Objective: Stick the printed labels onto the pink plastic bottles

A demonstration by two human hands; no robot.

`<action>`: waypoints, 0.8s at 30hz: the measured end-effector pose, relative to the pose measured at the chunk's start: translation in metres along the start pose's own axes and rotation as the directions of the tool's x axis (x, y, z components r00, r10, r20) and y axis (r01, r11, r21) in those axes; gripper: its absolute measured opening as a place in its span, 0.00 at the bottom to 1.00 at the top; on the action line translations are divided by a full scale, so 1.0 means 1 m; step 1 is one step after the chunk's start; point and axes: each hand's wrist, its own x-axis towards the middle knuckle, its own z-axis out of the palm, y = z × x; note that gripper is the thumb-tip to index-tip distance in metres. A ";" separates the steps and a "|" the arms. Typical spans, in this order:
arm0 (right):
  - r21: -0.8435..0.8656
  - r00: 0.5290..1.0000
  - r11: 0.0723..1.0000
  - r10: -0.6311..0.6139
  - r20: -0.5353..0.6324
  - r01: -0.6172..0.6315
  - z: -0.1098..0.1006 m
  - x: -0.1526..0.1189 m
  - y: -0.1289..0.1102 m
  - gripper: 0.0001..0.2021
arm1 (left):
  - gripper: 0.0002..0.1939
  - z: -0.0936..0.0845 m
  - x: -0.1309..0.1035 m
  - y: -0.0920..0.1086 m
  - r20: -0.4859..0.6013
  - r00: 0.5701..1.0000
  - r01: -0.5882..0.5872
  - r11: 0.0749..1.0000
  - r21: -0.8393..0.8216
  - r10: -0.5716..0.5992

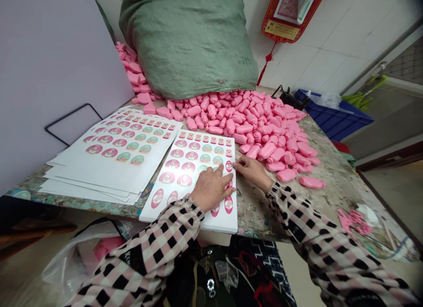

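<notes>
A stack of white sticker sheets (198,141) with rows of pink and green oval labels lies in front of me on the worn table. My left hand (212,187) rests on the top sheet near its right edge, fingers spread and pointing right. My right hand (253,170) is at the sheet's right edge, thumb and index finger pinched together beside an oval label (228,166); whatever is between the fingertips is too small to make out. A large heap of pink bottle-shaped pieces (244,128) lies just beyond both hands.
More label sheets (99,172) overlap at the left. A green sack (191,42) leans over the heap at the back. A blue crate (343,119) stands at the right, and pink scraps (355,222) lie on the floor. One pink piece (311,182) sits near the table's right side.
</notes>
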 end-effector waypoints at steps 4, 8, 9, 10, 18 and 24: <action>-0.051 0.999 0.998 0.041 0.017 -0.040 -0.002 0.002 -0.004 0.16 | 0.25 -0.001 0.001 -0.001 0.021 1.000 0.022 0.999 -0.029 -0.022; -0.071 0.996 0.994 0.087 0.012 -0.086 -0.004 0.003 -0.010 0.14 | 0.26 -0.002 0.002 -0.001 0.041 0.999 0.031 0.999 -0.031 -0.030; -0.074 0.995 0.992 0.101 0.010 -0.100 -0.005 0.004 -0.012 0.13 | 0.26 -0.002 0.002 -0.001 0.043 0.999 0.031 0.999 -0.029 -0.029; -0.079 0.993 0.990 0.116 0.010 -0.115 -0.006 0.004 -0.015 0.13 | 0.26 -0.003 0.003 -0.001 0.043 0.999 0.030 0.999 -0.026 -0.029; -0.144 0.992 0.982 0.128 0.020 -0.124 -0.019 0.007 -0.033 0.09 | 0.26 -0.002 0.002 0.000 0.060 0.998 0.036 0.999 -0.004 -0.036; -0.162 0.994 0.980 0.113 0.002 -0.111 -0.021 0.006 -0.036 0.09 | 0.27 -0.001 0.001 0.001 0.046 0.998 0.032 0.999 0.033 -0.034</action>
